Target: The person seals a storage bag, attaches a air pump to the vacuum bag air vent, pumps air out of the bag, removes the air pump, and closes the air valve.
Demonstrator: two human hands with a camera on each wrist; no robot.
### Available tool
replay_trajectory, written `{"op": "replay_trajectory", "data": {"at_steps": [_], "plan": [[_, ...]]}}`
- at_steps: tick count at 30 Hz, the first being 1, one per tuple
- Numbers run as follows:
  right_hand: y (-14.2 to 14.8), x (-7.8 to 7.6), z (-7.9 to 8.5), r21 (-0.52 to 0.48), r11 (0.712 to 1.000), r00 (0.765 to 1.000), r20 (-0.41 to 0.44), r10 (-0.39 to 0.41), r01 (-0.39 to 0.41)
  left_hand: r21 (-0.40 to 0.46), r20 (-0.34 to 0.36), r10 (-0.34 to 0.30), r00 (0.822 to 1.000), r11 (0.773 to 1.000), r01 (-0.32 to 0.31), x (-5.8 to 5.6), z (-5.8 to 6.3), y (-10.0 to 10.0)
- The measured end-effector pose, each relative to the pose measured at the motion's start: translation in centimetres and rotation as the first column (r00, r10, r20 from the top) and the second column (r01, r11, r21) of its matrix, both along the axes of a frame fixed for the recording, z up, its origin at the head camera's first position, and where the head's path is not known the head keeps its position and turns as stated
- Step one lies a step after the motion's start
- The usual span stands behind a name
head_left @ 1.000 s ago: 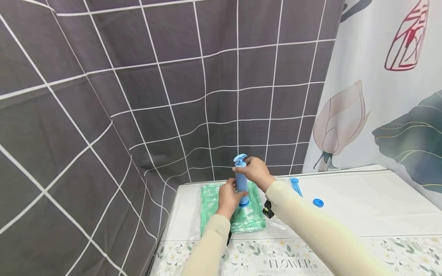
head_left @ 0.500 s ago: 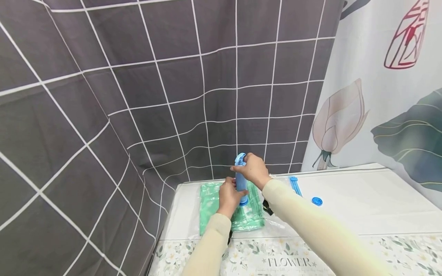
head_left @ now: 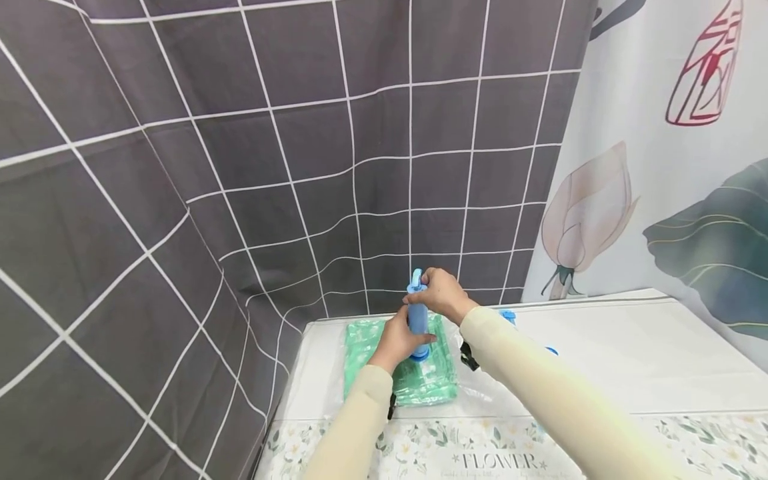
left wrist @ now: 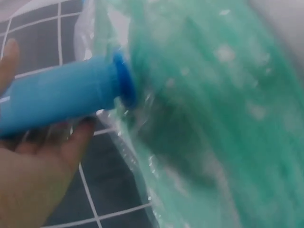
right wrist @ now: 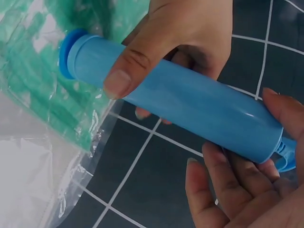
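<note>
A light blue hand pump (head_left: 418,322) stands upright on a clear plastic bag (right wrist: 102,123) packed with folded green fabric (head_left: 363,353). Its darker blue base ring (left wrist: 124,80) meets the bag's surface. My left hand (head_left: 398,341) grips the lower barrel, thumb across the front, as the right wrist view shows. Around the top of the barrel, just under the pump's handle (head_left: 417,277), are the curled fingers of my right hand (head_left: 444,293). The handle appears narrow, nearly edge-on, in the head view.
Right of the bag, partly behind my right sleeve, lie a blue slider clip (head_left: 508,316) and a round blue cap (head_left: 552,351). The white table (head_left: 654,360) has a floral front strip. A dark grid-patterned curtain (head_left: 384,167) hangs behind and on the left.
The pump's handle has turned from broadside to nearly edge-on. Both hands stay on the barrel, and my left wrist has tilted slightly. The head view has shifted a little.
</note>
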State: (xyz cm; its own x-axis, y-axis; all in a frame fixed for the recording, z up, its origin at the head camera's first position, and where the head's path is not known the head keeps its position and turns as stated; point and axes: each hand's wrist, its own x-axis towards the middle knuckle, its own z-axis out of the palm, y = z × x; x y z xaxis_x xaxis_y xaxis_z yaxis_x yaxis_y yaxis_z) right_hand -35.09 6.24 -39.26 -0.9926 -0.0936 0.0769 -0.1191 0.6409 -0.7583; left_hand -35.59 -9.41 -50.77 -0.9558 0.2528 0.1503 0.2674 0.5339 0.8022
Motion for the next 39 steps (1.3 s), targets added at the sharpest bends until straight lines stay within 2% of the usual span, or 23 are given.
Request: {"op": "replay_trajectory", "data": {"at_steps": [5,9,11,16,21,24,28,34,39], "plan": [[0.1,-0.1,0.3,-0.091,0.996,1.0,0.018,0.025,-0.023,0.085,0.068,-0.136,0.988,0.988,0.131,-0.8,1.1,-1.1],[0.0,-0.3,0.0,-0.134,0.991,0.998,0.052,0.039,-0.032,0.144,0.133,-0.187,0.973,0.975,0.167,-0.9,1.1,-2.0],[-0.1,-0.4,0.0,-0.142,0.989,0.997,0.058,0.046,-0.037,0.141,0.133,-0.188,0.973,0.975,0.169,-0.8,0.9,-2.2],[-0.2,-0.4,0.2,-0.143,0.988,0.996,0.059,0.069,-0.06,0.088,0.099,-0.142,0.985,0.987,0.134,-0.8,0.3,-2.3],[-0.2,-0.2,0.1,-0.15,0.985,0.995,0.05,0.088,-0.08,0.059,0.051,-0.06,0.997,0.997,0.057,-0.6,0.1,-1.9],[-0.1,0.0,-0.6,-0.153,0.984,0.995,0.045,0.093,-0.085,0.032,0.022,-0.014,1.0,0.999,0.014,-0.3,0.0,-1.6],[-0.3,0.2,-1.9,-0.141,0.986,0.996,0.028,0.088,-0.084,0.008,-0.01,0.01,1.0,1.0,-0.01,0.2,0.0,-1.3],[-0.7,0.5,-2.1,-0.133,0.991,0.999,-0.017,-0.03,0.028,-0.02,-0.049,0.034,0.998,0.999,-0.035,0.3,0.2,-1.0],[-1.3,0.1,-1.8,-0.042,0.992,0.991,-0.058,-0.119,0.117,-0.044,-0.075,0.095,0.993,0.994,-0.098,0.0,-0.3,-0.8]]}}
